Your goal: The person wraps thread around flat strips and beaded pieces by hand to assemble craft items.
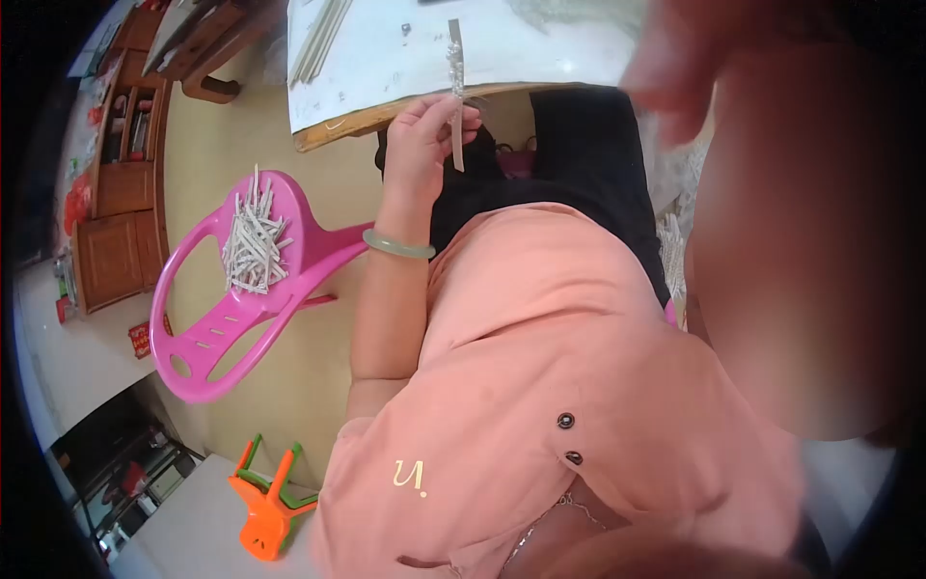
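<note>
My left hand (434,133), with a pale green bangle (398,245) on its wrist, pinches a narrow tan strip (457,152) near the table's front edge. Small shiny clear beads or stones cover the middle part of the strip, and its top end stands over the table. My right hand (675,82) is raised close to the camera at the upper right. It is blurred, so I cannot make out its fingers or anything between them.
A white-covered table (550,63) with a wooden edge bears several thin strips (320,41). On the left, a pink plastic chair (299,217) holds a heap of whitish strips (256,241). Orange and green small stools (265,521) stand lower left. A wooden cabinet (121,232) is farther left.
</note>
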Available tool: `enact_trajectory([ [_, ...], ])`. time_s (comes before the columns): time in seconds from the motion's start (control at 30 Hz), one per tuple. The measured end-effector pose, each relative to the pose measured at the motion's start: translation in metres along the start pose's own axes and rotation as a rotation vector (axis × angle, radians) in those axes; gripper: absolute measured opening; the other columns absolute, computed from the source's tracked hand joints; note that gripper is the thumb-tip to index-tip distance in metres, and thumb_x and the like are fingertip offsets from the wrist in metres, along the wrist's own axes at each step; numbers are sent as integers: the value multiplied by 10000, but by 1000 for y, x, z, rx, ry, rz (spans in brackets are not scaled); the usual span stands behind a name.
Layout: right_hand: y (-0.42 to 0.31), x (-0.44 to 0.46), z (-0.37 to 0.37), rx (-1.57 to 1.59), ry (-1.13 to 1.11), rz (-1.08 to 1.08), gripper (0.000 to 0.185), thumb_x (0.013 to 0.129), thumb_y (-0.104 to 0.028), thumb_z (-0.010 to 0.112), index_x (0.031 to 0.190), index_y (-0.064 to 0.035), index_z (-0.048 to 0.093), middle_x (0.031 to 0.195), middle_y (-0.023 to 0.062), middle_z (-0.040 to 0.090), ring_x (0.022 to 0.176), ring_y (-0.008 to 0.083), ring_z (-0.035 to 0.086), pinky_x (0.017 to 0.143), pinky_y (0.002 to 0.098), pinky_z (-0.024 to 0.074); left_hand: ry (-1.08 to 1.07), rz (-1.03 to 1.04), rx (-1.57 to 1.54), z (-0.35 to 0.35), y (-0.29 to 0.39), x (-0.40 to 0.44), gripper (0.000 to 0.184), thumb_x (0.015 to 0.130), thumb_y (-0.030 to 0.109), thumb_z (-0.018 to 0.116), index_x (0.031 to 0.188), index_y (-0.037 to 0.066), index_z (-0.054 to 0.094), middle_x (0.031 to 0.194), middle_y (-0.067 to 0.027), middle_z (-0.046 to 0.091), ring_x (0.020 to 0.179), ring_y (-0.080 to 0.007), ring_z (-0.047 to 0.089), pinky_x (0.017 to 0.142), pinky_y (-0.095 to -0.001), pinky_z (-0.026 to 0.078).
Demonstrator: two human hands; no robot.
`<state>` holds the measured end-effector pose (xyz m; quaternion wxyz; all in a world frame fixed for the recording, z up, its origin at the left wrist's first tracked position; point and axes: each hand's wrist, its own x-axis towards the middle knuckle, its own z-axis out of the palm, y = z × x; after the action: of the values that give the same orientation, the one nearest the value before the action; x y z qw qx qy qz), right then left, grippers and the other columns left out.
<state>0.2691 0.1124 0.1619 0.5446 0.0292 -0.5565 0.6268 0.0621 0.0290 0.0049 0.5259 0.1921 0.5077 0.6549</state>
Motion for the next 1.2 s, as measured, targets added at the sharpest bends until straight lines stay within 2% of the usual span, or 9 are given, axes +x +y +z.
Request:
enact_trajectory([
  [0.33,-29,-5,-14,78,-44,-95,353,841,-41,607,1174,-6,495,931,67,602,836,114,568,700,216,448,13,4,11,6,-3,-3,105,855,146,611,879,44,619,805,-70,667,728,-116,624,652,-220,476],
  [0.47,-40,-5,-20,108,-63,-142,350,841,-42,607,1172,-7,498,932,67,603,837,114,569,702,217,449,11,93,55,16,2,-12,89,857,134,610,868,46,613,788,-52,663,657,-64,568,549,-188,403],
  [0.7,-43,-4,-28,136,-100,-195,345,841,-43,607,1169,-8,504,933,66,605,837,115,570,705,220,450,3,-9,69,12,-1,-8,86,862,126,607,865,40,596,788,-52,659,656,-60,560,527,-170,392],
  [0.73,-43,-4,-29,141,-105,-196,345,841,-43,607,1168,-8,504,934,66,605,837,115,571,706,220,450,-36,-29,75,9,0,-7,69,874,144,604,888,77,598,820,-44,666,698,-70,600,587,-171,435],
  [0.87,-43,-6,-30,141,-123,-211,342,841,-44,607,1166,-9,507,934,66,606,837,116,571,708,221,451,0,-10,80,13,0,-8,103,867,133,604,885,32,598,794,-53,659,652,-55,549,535,-169,385],
  [1.2,-38,-4,-31,153,-128,-231,335,841,-46,607,1162,-10,515,936,66,608,838,118,573,713,225,452,-17,1,62,13,1,-10,100,866,137,611,885,40,596,804,-56,661,667,-59,563,539,-174,393],
])
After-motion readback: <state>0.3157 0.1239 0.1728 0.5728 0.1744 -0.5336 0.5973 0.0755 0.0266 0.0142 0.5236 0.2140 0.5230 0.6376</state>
